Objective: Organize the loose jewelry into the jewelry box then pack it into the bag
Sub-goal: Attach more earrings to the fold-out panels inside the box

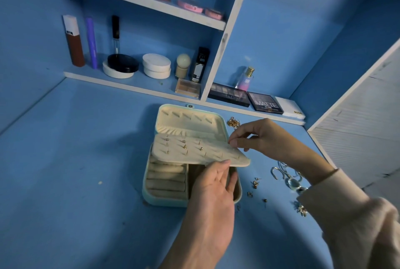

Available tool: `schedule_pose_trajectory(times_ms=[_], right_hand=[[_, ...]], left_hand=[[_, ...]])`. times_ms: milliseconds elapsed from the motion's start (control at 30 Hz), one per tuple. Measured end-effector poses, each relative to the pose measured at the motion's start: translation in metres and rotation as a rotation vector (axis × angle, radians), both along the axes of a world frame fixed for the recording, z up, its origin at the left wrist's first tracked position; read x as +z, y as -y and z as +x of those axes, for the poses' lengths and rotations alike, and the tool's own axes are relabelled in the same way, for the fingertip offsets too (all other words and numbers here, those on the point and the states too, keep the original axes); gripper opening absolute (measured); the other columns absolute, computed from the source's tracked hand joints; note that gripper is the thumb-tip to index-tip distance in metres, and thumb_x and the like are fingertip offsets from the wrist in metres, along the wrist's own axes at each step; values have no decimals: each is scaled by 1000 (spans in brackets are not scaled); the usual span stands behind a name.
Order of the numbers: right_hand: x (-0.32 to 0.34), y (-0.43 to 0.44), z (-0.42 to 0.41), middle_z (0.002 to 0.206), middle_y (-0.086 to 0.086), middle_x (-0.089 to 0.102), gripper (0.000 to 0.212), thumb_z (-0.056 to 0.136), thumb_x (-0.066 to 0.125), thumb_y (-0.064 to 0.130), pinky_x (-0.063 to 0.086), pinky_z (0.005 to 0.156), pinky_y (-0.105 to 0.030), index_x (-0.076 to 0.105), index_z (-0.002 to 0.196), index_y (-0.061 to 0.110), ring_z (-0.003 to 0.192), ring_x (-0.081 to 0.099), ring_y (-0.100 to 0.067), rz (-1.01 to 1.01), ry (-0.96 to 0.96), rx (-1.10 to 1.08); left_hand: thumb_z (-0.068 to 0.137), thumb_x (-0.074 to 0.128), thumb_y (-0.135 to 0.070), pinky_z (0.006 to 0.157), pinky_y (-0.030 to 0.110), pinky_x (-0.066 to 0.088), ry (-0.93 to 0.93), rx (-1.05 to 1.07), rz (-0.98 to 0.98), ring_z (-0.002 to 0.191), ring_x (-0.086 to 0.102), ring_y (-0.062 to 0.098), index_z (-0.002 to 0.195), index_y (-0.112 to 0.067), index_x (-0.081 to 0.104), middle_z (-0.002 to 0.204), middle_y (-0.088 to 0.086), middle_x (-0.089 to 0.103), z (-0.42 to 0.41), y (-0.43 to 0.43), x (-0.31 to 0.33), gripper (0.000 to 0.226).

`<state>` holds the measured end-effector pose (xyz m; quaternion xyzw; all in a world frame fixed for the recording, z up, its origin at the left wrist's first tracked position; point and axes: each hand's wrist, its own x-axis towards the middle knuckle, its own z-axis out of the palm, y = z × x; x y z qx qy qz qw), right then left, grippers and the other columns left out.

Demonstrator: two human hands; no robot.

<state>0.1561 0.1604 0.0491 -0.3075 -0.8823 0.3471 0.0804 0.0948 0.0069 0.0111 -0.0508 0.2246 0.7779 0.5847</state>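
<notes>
A pale green jewelry box (151, 197) lies open on the blue desk, its lid (188, 120) tilted back. A beige earring panel (194, 151) with several small gold studs is lifted over the ring rolls. My left hand (213, 184) holds the panel's front edge from below, thumb on top. My right hand (251, 136) pinches the panel's right edge near the lid. Loose gold earrings (256, 183) and silver hoops and rings (287, 174) lie on the desk right of the box. A gold chain pile (233, 122) sits behind my right hand. No bag is in view.
Shelves behind the box hold cosmetics: compacts (156, 65), bottles (73, 41), a perfume bottle (245, 78) and eyeshadow palettes (265, 103). A white partition (225, 32) divides the shelves. A pale wall panel (357, 121) stands at the right.
</notes>
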Motion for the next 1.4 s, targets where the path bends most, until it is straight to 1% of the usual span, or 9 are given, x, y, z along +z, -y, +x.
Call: schedule_pose_trajectory(times_ms=[167,367,667,800,867,967,1133,1267,1400], right_hand=[[-1,0,-1,82,2,72,16,82,69,11,49,62,-16,71,76,26,65,57,-1,17,10,5],[-1,1,0,79,3,71,13,83,67,8,51,62,-17,73,80,19,66,58,-1,3,-31,0],[1,3,-1,79,5,71,11,83,68,10,51,66,-17,73,82,20,69,60,-1,82,5,45],[2,3,-3,81,7,71,11,82,70,11,48,68,-12,73,81,22,73,60,-3,151,49,82],[3,3,-4,84,8,71,13,82,70,11,49,71,-14,72,80,24,77,60,-5,168,73,108],[8,2,-6,85,7,71,16,82,70,11,51,75,-18,71,80,26,77,62,-6,167,116,142],[17,-3,-11,82,6,71,18,82,67,4,52,76,-22,73,83,21,78,64,-11,117,176,187],[23,-3,-17,78,9,69,17,81,66,4,50,74,-19,73,80,19,71,62,-3,121,243,210],[27,-3,-23,77,10,69,15,81,65,5,52,78,-25,72,79,19,71,60,-4,142,313,242]], left_hand=[[67,54,-11,107,32,35,9,-1,8,115,58,11,97,-13,66,113,4,70,0,1,0,33],[67,54,-11,107,31,35,10,-7,16,110,60,9,97,-14,66,110,1,71,0,0,0,32],[66,56,-10,107,32,36,36,9,0,114,59,12,100,-13,65,113,4,70,-1,-1,-2,36],[66,56,-8,104,30,38,54,7,5,103,61,12,99,-14,65,110,4,70,-1,0,-2,35],[65,57,-7,103,30,38,60,7,1,98,61,12,97,-14,65,106,4,71,-1,0,-2,34],[64,57,-7,102,30,39,59,3,1,98,61,13,96,-13,65,104,5,70,-2,-1,-2,34],[65,58,-6,99,29,40,56,3,5,94,61,13,94,-13,65,101,4,70,-2,0,-2,31],[64,57,-5,97,29,41,61,-3,0,91,61,14,85,-12,66,91,5,70,-2,0,0,24],[65,58,-4,97,30,41,59,-2,-4,91,61,16,86,-11,66,89,6,70,-3,0,0,24]])
